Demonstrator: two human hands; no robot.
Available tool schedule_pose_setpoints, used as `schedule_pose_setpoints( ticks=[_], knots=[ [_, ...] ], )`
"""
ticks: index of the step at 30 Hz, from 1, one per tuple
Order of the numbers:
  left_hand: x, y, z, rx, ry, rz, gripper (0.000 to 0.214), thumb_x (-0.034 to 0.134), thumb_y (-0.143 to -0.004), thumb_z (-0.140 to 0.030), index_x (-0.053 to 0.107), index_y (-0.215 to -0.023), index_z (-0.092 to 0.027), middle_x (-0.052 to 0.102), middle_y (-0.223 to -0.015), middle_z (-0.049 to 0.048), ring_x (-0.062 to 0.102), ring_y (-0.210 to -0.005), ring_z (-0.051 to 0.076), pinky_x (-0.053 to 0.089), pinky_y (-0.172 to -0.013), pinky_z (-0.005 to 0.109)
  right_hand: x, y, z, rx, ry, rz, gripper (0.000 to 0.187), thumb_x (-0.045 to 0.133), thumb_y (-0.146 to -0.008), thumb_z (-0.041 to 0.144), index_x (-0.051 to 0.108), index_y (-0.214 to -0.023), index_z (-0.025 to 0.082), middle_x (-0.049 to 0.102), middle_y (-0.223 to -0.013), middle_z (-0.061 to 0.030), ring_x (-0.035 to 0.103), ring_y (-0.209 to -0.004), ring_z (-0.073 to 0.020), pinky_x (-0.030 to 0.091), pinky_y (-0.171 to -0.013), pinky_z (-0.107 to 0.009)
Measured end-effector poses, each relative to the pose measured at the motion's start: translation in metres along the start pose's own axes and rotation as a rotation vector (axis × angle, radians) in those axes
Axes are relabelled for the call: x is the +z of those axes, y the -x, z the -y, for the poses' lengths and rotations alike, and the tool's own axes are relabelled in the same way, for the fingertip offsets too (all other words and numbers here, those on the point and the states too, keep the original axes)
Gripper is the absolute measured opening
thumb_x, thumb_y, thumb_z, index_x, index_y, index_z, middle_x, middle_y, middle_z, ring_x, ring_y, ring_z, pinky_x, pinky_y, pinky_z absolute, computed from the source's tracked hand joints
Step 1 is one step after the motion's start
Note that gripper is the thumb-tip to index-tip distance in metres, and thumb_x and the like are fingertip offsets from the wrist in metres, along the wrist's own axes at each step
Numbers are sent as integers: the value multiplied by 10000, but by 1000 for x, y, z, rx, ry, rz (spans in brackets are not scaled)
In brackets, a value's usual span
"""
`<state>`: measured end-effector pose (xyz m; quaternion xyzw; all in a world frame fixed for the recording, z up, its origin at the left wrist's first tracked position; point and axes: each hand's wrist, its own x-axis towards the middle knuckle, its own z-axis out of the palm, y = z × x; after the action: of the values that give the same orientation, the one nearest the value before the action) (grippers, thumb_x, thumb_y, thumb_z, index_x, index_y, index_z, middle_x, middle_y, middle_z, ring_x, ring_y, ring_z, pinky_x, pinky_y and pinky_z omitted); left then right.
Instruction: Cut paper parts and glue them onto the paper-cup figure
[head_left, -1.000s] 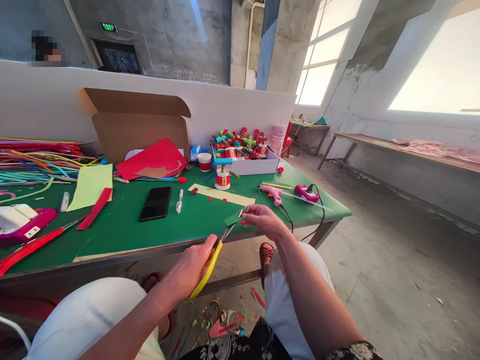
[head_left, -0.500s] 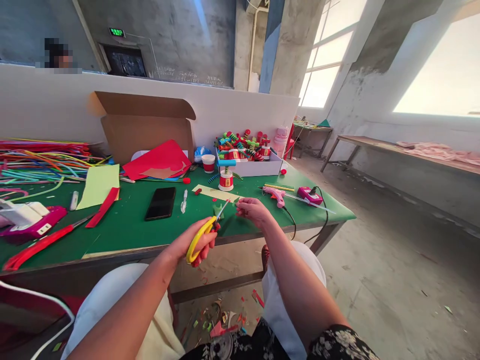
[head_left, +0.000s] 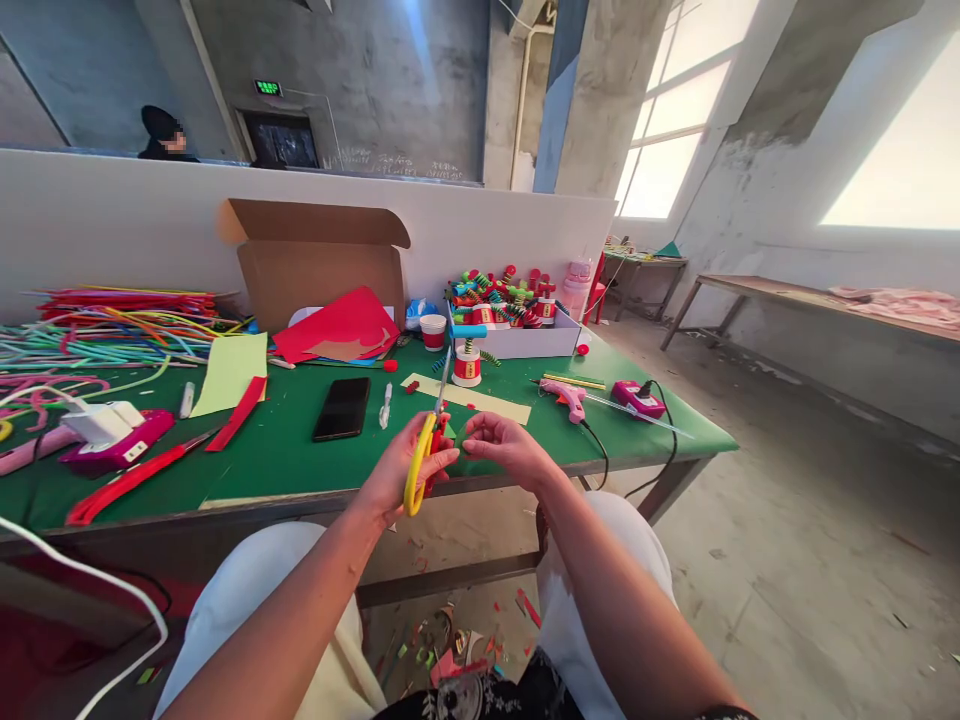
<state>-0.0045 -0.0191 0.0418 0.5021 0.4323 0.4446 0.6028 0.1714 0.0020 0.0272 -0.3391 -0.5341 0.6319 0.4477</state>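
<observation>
My left hand [head_left: 397, 468] grips a pair of scissors [head_left: 418, 465] with yellow and red handles, blades pointing up and away from me. Close beside it, my right hand [head_left: 501, 447] has thumb and fingertips pinched together; whatever small thing lies between them is too small to make out against the green table. A bit of light green paper shows behind the scissors, partly hidden by them. Just beyond the hands stands a red and white paper cup figure [head_left: 467, 368] with a blue tube on top and coiled arms. A pale yellow paper strip [head_left: 499, 402] lies in front of it.
On the green table [head_left: 285, 470] lie a phone [head_left: 341, 408], a white pen [head_left: 385, 407], red-handled scissors [head_left: 142, 482] and a pink glue gun [head_left: 564, 395]. A white box [head_left: 517, 343] of finished figures stands behind. Pipe cleaners [head_left: 135, 330] are heaped at left.
My hands have come closer together. The scissors have turned more upright, and the right fingers have drawn back toward me. The view has shifted left.
</observation>
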Motion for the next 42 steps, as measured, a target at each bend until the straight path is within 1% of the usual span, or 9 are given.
schedule_pose_setpoints(
  ticks=[3, 7, 10, 12, 15, 21, 28, 34, 42],
  knots=[
    [7, 2, -2, 49, 16, -14, 597, 812, -567, -272, 512, -1079, -210, 535, -732, -84, 547, -553, 59, 472, -511, 181, 0, -3, 1, 11, -59, -20, 409, 859, -583, 443, 648, -813, 179, 627, -679, 44, 578, -608, -83, 476, -681, -241],
    [13, -1, 1, 122, 88, -80, 602, 807, -554, -294, 496, -1062, -204, 535, -699, -92, 577, -564, 79, 502, -548, 212, 2, -3, 1, 40, -186, -92, 531, 717, -651, 663, 686, -823, 162, 619, -692, 10, 604, -650, -107, 490, -714, -263],
    [19, -5, 2, 138, 117, -113, 632, 812, -537, -312, 479, -1063, -203, 535, -676, -93, 593, -561, 98, 516, -559, 240, 8, -1, -4, 22, -190, -128, 445, 778, -643, 570, 678, -803, 166, 608, -679, 18, 578, -645, -98, 482, -716, -257],
    [23, -6, 2, 130, 127, -102, 646, 820, -524, -321, 470, -1055, -207, 534, -665, -93, 594, -559, 105, 515, -549, 243, 11, -1, -8, -7, -186, -149, 367, 839, -607, 453, 660, -768, 175, 592, -652, 37, 539, -606, -84, 474, -689, -249],
    [27, -5, 1, 81, 127, -65, 623, 802, -559, -352, 458, -1060, -215, 552, -677, -83, 596, -550, 107, 503, -508, 227, 9, -2, -10, -18, -232, -213, 354, 868, -558, 403, 637, -703, 178, 570, -611, 51, 510, -564, -75, 460, -637, -236],
    [18, 8, 12, 4, 160, 154, 480, 650, -735, -405, 440, -1121, -211, 568, -631, -72, 525, -401, 100, 432, -374, 216, -13, 1, 5, -48, -287, -327, 373, 893, -503, 380, 634, -684, 182, 582, -620, 47, 553, -580, -82, 477, -673, -245],
    [5, 31, 27, -118, 241, 382, 553, 643, -752, -339, 433, -1243, -194, 624, -661, -15, 573, -455, 131, 477, -409, 238, -22, 1, 7, -62, -320, -372, 422, 910, -449, 396, 638, -689, 180, 571, -565, 55, 529, -537, -71, 471, -645, -234],
    [-2, 40, 31, -131, 293, 611, 400, 585, -825, -321, 457, -1187, -210, 653, -785, 25, 611, -515, 136, 510, -451, 252, -23, 2, 8, -74, -336, -353, 376, 904, -486, 361, 635, -679, 182, 548, -575, 58, 510, -547, -71, 500, -708, -264],
    [-4, 37, 34, -169, 320, 677, 310, 506, -879, -275, 437, -1170, -197, 644, -771, 15, 595, -453, 115, 492, -411, 221, -23, 5, 9, -65, -331, -312, 359, 900, -504, 352, 651, -696, 179, 546, -598, 54, 495, -560, -69, 503, -758, -274]
  ],
)
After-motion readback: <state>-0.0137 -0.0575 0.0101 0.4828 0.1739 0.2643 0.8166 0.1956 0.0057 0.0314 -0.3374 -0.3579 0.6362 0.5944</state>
